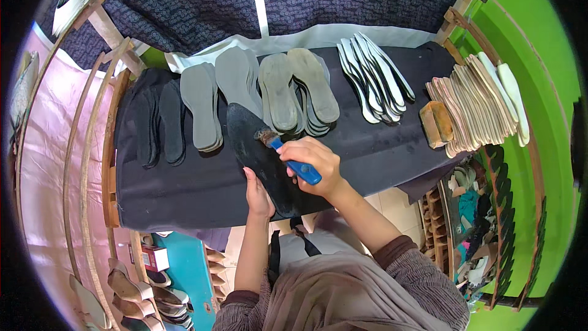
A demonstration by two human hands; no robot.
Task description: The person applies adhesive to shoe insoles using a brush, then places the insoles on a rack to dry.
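My right hand [315, 162] grips a blue-handled brush [294, 162]; its dark bristles [266, 137] rest on a black shoe sole [248, 141] lying on the dark-covered table [380, 153]. My left hand [258, 196] holds that sole by its near edge, thumb on top. The sole's near end is hidden under my hands.
Rows of grey soles [202, 104], olive soles [294, 89] and black soles [159, 125] lie along the far side. White insoles [373, 76] fan out at right, next to a stack of beige insoles [478, 101] and a brown block [436, 124]. Shoe racks stand below on both sides.
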